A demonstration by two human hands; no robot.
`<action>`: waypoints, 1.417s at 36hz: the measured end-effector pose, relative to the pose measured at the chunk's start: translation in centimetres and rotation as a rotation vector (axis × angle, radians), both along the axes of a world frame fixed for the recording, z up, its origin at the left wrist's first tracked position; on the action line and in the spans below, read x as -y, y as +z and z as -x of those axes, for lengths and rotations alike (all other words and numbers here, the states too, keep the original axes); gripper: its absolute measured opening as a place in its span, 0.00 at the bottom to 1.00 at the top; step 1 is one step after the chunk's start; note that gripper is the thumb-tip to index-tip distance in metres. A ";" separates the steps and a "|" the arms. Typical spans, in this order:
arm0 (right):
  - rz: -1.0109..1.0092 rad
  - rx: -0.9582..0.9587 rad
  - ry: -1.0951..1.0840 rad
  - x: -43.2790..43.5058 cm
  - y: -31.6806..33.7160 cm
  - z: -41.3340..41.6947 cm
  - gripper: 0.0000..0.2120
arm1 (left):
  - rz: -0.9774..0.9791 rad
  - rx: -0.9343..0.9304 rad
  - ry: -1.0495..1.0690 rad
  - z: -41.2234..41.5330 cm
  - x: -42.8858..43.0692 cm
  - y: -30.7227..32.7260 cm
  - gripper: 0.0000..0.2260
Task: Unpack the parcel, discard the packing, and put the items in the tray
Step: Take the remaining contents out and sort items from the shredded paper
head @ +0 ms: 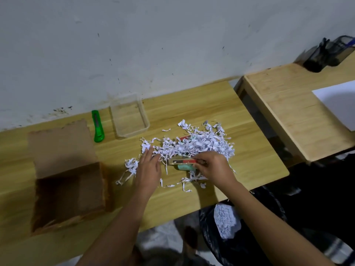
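Note:
A heap of white shredded paper (194,144) lies on the wooden table (249,150). My right hand (213,167) is shut on a small flat box with a red and black stripe (182,161) at the heap's near edge. A green item (185,167) lies just under that box. Another red and green item (187,138) shows through the shreds farther back. My left hand (148,166) rests flat, fingers apart, on the shreds at the heap's left side. The clear plastic tray (130,131) stands behind the heap, with nothing in it. The opened cardboard box (67,175) sits at the left.
A green utility knife (98,126) lies between the cardboard box and the tray. A black bin bag (230,233) holding shredded paper hangs below the table's near edge. A second table (288,104) at the right carries a white sheet (338,102) and a pen holder (326,52).

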State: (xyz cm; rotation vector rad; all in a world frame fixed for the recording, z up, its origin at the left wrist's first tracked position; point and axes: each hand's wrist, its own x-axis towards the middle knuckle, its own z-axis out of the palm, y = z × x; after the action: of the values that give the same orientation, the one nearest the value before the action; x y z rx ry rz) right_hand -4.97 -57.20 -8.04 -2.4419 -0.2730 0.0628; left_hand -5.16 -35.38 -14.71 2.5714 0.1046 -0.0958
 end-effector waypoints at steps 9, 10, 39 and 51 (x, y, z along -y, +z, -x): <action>-0.192 0.094 -0.104 -0.2 4.1 -0.8 0.12 | 0.017 -0.049 -0.006 -0.1 -0.2 0.7 0.15; -0.225 0.109 -0.130 -0.3 4.6 -1.1 0.12 | 0.011 -0.052 -0.010 -0.1 -0.2 0.7 0.15; -0.329 -0.113 -0.383 -11.4 -2.6 -19.5 0.02 | -0.298 0.015 0.076 0.7 0.9 -1.3 0.16; -0.280 -0.257 -0.211 -10.7 -2.5 -19.5 0.10 | -0.220 0.101 0.103 0.7 0.3 -1.8 0.16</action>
State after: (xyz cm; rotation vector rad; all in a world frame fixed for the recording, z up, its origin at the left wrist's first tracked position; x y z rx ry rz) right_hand 14.54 -46.49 -10.54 -2.1419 0.0858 0.2285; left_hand -5.90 -35.65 -16.49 2.7787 0.2198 0.0892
